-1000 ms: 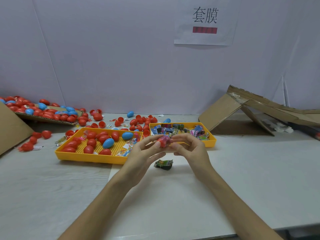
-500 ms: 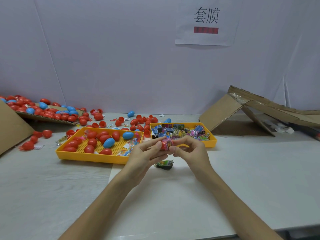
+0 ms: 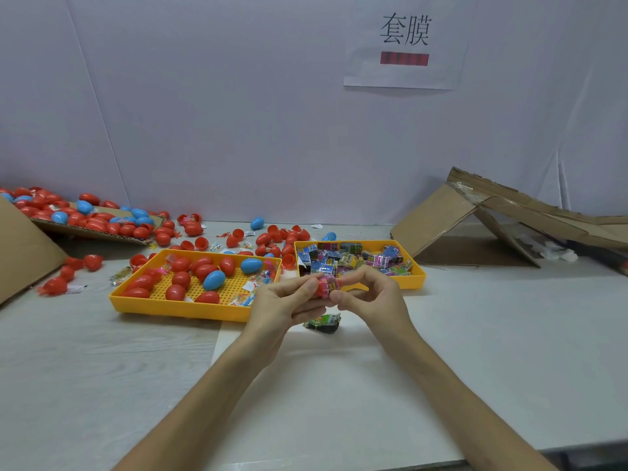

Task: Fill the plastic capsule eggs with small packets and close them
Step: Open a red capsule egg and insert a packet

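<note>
Table (image 3: 475,368): pale, and both bare forearms reached over it from the near edge, meeting at mid-table.
Left hand (image 3: 283,305): its grip was clamped on the red capsule egg (image 3: 321,290) from the left, thumb on top and fingers curled beneath.
Right hand (image 3: 375,297): its grip was pinched on the egg's right end with thumb and forefinger, the other fingers arched above.
Red capsule egg: it was held in the air between the two grips. A pink printed packet (image 3: 330,284) showed at its right end, and whether the halves were joined could not be told.
Loose packet (image 3: 323,323): dark green, it lay on the table directly below the grips, apart from both hands.
Left tray (image 3: 176,309): yellow, it sat just left of the left grip and slightly beyond it. It held red eggs (image 3: 180,278), two blue eggs (image 3: 214,279) and a few small clear packets at the end nearest the grip.
Right tray (image 3: 419,273): yellow, it sat just beyond the grips and ran off to the right, full of small packets (image 3: 353,260).
Scattered eggs (image 3: 272,237): mostly red, some lying as open halves, they were strewn beyond both trays.
Cardboard sheet (image 3: 95,229): far left of the grips, it was heaped with red and blue eggs.
Folded cardboard (image 3: 475,226): it was propped well to the right of the grips and beyond them.
Paper sign (image 3: 404,42): it hung on the wall, high beyond the grips, with two black characters above a red bar.
</note>
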{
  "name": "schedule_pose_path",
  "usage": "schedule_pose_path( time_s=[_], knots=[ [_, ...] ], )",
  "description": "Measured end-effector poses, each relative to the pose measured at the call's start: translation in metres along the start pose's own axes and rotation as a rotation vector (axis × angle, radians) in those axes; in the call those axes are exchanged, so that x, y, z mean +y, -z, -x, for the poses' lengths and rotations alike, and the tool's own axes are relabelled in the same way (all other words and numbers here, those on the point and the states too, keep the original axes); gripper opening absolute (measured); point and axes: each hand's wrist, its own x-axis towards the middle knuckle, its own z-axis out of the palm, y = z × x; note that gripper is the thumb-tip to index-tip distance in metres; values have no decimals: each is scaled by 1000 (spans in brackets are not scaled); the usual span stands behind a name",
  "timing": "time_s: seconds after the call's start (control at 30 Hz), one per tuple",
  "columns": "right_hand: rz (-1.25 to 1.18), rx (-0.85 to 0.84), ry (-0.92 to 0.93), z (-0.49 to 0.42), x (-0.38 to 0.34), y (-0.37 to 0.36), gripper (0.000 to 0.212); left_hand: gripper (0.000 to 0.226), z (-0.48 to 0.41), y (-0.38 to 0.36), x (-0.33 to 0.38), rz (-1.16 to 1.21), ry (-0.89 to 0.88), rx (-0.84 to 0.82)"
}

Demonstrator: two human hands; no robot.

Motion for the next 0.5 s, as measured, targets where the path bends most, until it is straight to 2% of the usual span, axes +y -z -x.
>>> schedule_pose_path(
  time_s=[0.13,0.33,0.43,0.5],
  knots=[
    [16,13,-2,0,0,-2,32,36,1,0,-1,-25,2,7],
    [-6,-21,-28,-1,-1,0,21,33,-3,-3,2,-307,-113,69],
    [-40,-66,-41,-1,-2,1,26,13,-3,0,1,-316,-121,55],
    [-56,-103,-50,-1,-3,1,30,13,-2,2,2,-298,-111,29]
  ],
)
